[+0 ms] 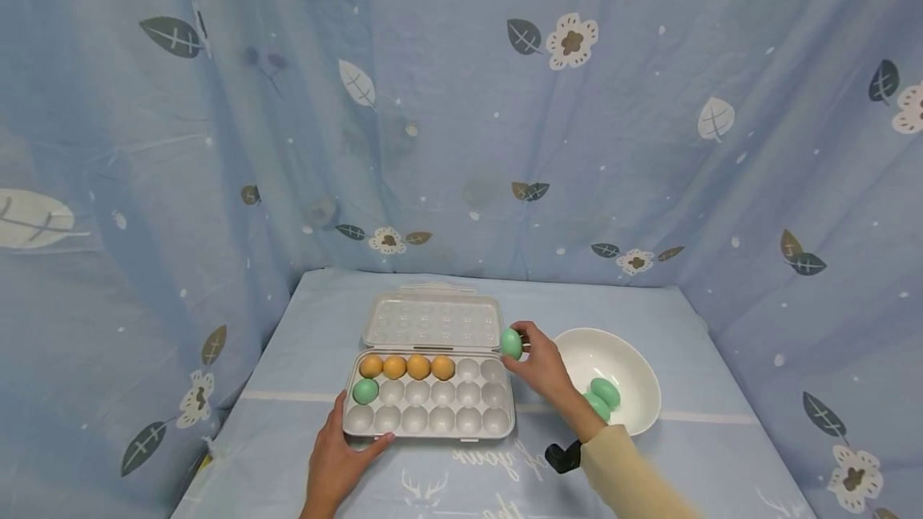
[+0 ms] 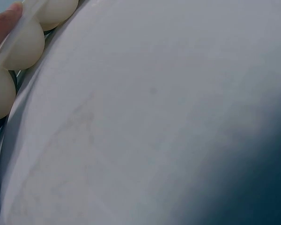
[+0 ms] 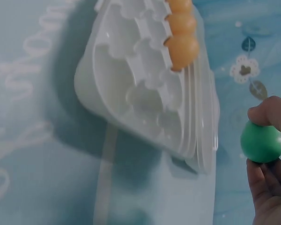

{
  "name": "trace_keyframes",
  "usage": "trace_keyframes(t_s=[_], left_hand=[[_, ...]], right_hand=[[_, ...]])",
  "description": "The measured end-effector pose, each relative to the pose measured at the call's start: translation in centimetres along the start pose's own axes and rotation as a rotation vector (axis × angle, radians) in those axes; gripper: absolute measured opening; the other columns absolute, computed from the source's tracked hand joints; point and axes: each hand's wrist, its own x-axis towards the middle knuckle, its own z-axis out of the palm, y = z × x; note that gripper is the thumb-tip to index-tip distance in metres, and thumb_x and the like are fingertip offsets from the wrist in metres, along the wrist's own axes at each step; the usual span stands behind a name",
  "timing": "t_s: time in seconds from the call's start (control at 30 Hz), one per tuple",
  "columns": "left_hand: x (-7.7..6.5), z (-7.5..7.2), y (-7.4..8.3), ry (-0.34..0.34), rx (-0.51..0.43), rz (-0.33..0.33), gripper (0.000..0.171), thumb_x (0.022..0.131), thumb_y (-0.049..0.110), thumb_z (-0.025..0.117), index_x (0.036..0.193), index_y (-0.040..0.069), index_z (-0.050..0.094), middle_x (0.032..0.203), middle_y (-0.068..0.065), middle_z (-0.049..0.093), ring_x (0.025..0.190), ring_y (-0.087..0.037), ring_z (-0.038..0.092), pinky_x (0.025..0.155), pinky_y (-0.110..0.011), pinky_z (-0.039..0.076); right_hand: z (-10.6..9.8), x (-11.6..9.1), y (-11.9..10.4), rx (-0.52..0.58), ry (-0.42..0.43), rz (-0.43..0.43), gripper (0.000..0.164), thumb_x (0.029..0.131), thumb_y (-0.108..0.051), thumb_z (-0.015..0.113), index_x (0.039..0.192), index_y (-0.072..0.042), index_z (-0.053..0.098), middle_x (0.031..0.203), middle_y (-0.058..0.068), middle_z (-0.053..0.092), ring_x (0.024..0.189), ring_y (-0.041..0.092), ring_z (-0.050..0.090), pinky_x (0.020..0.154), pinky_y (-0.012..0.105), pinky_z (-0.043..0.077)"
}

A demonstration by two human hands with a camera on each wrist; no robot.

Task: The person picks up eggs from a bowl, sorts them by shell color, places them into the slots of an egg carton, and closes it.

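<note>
left hand (image 1: 340,455) touching carton (image 1: 442,421): five eggs (image 1: 418,367); bowl (image 1: 642,383): two visible

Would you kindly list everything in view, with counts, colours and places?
Egg carton: one, white, open, left of the bowl.
Bowl: one, white, at right.
Orange eggs: four, orange, carton's far row.
Green eggs: four visible, green; one in carton, two in bowl, one held.
Tablecloth: one, light blue, underneath.
Curtain fabric: count unclear, blue, behind and beside.
Black object: one, black, by the right sleeve.
Yellow object: one, yellow, lower left, unclear.
Right sleeve: one, cream, lower right.
Left hand: one, bare, at the carton's near left corner.
Right hand: one, bare, holding a green egg.
</note>
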Motion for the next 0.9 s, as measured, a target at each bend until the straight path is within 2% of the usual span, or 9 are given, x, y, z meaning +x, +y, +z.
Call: trace_keyframes(t_s=[0.37, 0.57, 0.73, 0.9], left_hand=[[-0.1, 0.0, 0.4, 0.015, -0.003, -0.003, 0.134, 0.066, 0.073, 0.085, 0.161, 0.002, 0.023, 0.158, -0.030, 0.039, 0.138, -0.052, 0.044, 0.112, -0.067, 0.037], [0.0, -0.1, 0.4, 0.015, 0.002, -0.013, 0.134, 0.066, 0.072, 0.086, 0.161, 0.002, 0.022, 0.158, -0.030, 0.039, 0.138, -0.052, 0.044, 0.113, -0.067, 0.037], [0.0, 0.0, 0.4, 0.033, -0.002, 0.009, 0.132, 0.067, 0.070, 0.087, 0.160, 0.002, 0.024, 0.156, -0.031, 0.040, 0.138, -0.052, 0.045, 0.112, -0.067, 0.038], [0.0, 0.0, 0.3, 0.045, -0.006, 0.033, 0.130, 0.067, 0.068, 0.087, 0.160, 0.002, 0.025, 0.155, -0.030, 0.043, 0.137, -0.052, 0.047, 0.110, -0.067, 0.039]], right_hand=[[4.5, 0.1, -2.3, 0.047, -0.102, -0.063, 0.054, 0.083, -0.007, 0.086, 0.130, -0.005, 0.058, 0.119, 0.009, 0.068, 0.110, 0.025, 0.066, 0.093, 0.039, 0.059], [6.9, 0.0, -3.5, 0.103, -0.125, -0.092, 0.053, 0.083, -0.004, 0.084, 0.129, -0.003, 0.057, 0.119, 0.011, 0.067, 0.110, 0.027, 0.065, 0.093, 0.041, 0.059], [8.8, -0.2, -4.6, 0.115, -0.149, -0.083, 0.054, 0.082, -0.004, 0.085, 0.128, -0.004, 0.057, 0.121, 0.011, 0.067, 0.110, 0.027, 0.066, 0.094, 0.038, 0.059], [10.5, -0.5, -5.4, 0.119, -0.171, -0.055, 0.055, 0.081, -0.006, 0.086, 0.127, -0.006, 0.057, 0.122, 0.010, 0.066, 0.106, 0.024, 0.068, 0.088, 0.033, 0.060]])
